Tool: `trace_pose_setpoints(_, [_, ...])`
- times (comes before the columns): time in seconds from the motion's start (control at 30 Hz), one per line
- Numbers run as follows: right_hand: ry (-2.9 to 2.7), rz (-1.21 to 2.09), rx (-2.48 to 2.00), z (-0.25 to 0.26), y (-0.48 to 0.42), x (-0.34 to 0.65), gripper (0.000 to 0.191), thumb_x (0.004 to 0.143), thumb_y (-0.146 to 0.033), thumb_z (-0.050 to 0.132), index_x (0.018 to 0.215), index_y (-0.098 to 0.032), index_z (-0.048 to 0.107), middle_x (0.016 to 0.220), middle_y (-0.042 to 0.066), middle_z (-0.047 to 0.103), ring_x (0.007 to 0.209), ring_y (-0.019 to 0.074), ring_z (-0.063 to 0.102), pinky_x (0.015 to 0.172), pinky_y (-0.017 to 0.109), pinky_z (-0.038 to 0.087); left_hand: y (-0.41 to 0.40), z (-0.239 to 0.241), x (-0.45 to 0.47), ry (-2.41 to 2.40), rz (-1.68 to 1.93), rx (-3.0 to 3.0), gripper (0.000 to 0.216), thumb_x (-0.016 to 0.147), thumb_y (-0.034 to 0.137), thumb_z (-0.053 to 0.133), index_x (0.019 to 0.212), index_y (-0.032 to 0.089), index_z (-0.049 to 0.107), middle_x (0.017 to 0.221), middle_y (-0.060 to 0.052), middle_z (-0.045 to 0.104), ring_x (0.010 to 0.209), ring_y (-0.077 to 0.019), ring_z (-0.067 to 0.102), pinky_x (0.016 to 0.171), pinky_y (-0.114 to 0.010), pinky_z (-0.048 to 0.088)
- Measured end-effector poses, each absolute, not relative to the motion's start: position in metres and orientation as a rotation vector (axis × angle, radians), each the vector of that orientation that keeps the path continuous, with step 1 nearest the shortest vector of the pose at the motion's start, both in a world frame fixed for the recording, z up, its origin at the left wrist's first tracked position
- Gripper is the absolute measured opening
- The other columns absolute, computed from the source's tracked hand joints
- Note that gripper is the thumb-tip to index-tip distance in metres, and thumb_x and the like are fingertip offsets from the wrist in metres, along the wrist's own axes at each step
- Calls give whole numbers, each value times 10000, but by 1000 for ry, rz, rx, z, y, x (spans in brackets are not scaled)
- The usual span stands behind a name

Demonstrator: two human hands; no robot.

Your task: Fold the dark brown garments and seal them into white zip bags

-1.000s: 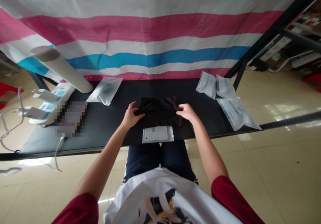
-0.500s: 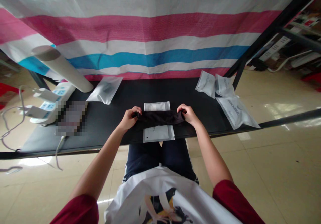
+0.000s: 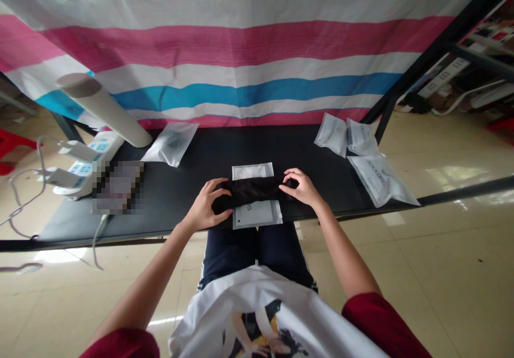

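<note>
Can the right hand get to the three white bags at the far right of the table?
Probably yes. The right hand rests on the black cloth, and the bare black table lies between it and the three white bags. Nothing stands in the way, though it holds the cloth now.

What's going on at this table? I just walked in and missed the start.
A seated person has both hands on a folded black cloth lying across a white zip pouch on the black table. The left hand grips one end, the right hand the other. More pouches lie to the right.
</note>
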State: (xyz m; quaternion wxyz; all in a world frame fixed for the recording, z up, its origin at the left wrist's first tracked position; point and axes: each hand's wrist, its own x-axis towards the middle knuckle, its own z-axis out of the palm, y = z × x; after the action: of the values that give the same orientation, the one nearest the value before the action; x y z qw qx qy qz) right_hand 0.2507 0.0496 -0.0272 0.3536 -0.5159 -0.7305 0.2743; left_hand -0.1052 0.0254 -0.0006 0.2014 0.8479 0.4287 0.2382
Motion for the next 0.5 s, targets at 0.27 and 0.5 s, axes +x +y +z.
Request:
trace_pose_setpoints(0.27, [-1957, 345, -1491, -38, 46, 255, 365, 754, -433, 751, 1028, -209, 666, 1147, 131, 639, 1127, 318, 553, 984, 481, 466, 22, -15, -115, 1300, 535, 2639, 323, 875, 267, 535, 1167, 217, 663, 1521, -111, 401, 1367, -312, 418, 1096, -489, 409])
trace_pose_setpoints(0.5, [-1687, 517, -1482, -22, 69, 246, 272, 923, -366, 520, 1155, -235, 579, 936, 70, 691, 833, 240, 672, 756, 361, 531, 27, 19, -95, 1337, 770, 2839, 253, 901, 260, 535, 1118, 195, 648, 1451, -112, 509, 1454, -316, 306, 1144, -530, 318])
